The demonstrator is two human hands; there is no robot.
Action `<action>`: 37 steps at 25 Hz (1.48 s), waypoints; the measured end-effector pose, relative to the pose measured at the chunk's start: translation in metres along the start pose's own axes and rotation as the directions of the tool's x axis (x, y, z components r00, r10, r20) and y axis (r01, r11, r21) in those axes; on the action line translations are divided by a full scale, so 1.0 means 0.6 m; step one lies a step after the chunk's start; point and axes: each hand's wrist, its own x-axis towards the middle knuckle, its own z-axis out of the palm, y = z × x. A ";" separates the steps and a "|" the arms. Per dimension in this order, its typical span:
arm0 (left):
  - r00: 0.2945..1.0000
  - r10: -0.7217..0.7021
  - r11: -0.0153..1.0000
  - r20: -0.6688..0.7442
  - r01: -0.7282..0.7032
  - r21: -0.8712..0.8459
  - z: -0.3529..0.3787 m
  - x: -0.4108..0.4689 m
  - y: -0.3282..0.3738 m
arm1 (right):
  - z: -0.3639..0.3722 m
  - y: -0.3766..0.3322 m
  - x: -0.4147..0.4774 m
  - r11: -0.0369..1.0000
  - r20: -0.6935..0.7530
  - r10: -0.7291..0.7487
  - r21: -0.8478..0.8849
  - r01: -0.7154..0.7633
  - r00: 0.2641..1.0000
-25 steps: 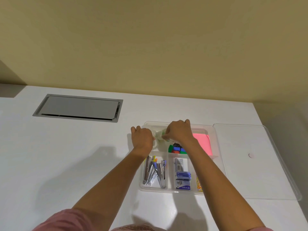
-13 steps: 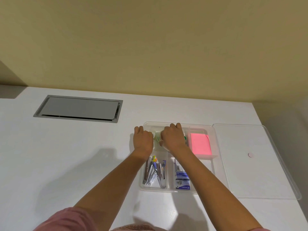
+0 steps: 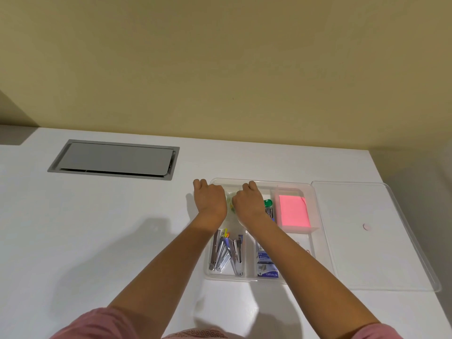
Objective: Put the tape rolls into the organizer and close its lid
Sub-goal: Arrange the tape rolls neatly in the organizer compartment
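Observation:
The clear plastic organizer [image 3: 315, 209] sits on the white table with its lid off. Both my hands are curled over its far left compartment. My left hand [image 3: 210, 200] rests at the organizer's left wall. My right hand [image 3: 248, 204] is inside the compartment. Between them a pale clear tape roll [image 3: 230, 204] shows only as a sliver, and both hands seem to hold it. The clear lid [image 3: 367, 241] lies flat on the table, to the right of the organizer.
Other compartments hold a pink sticky-note pad [image 3: 293, 214], metal staplers [image 3: 226, 255], staple boxes [image 3: 265, 265] and green clips [image 3: 268, 203]. A grey cable hatch [image 3: 115, 159] is set in the table at far left. The table's right edge lies just beyond the lid.
My right hand has moved left across the organizer toward my left hand, uncovering the pink pad and the clips. My left hand has stayed at the left wall.

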 end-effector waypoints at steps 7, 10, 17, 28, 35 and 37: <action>0.998 0.059 0.998 -0.015 -0.060 -0.035 0.006 0.008 -0.006 | 0.009 -0.007 0.004 0.997 0.057 -0.060 -0.049 0.062 0.997; 0.996 0.094 0.993 0.013 -0.093 -0.071 0.020 0.009 -0.006 | 0.006 0.006 0.003 0.999 0.016 -0.013 0.053 0.012 1.000; 0.991 0.135 0.990 0.025 -0.133 -0.045 0.040 0.013 -0.003 | 0.012 0.036 0.004 0.987 -0.038 0.083 0.142 -0.077 0.996; 0.979 0.189 0.968 -0.079 -0.199 -0.151 0.055 0.003 0.001 | 0.026 0.022 0.012 0.977 -0.067 -0.001 0.210 0.015 0.998; 0.978 0.196 0.967 -0.064 -0.204 -0.150 0.055 0.006 -0.004 | 0.043 0.018 0.003 0.975 -0.038 -0.171 0.139 0.174 0.985; 0.978 0.195 0.967 -0.069 -0.203 -0.154 0.055 0.005 -0.003 | 0.047 0.015 0.001 0.983 -0.040 -0.168 0.070 0.171 0.985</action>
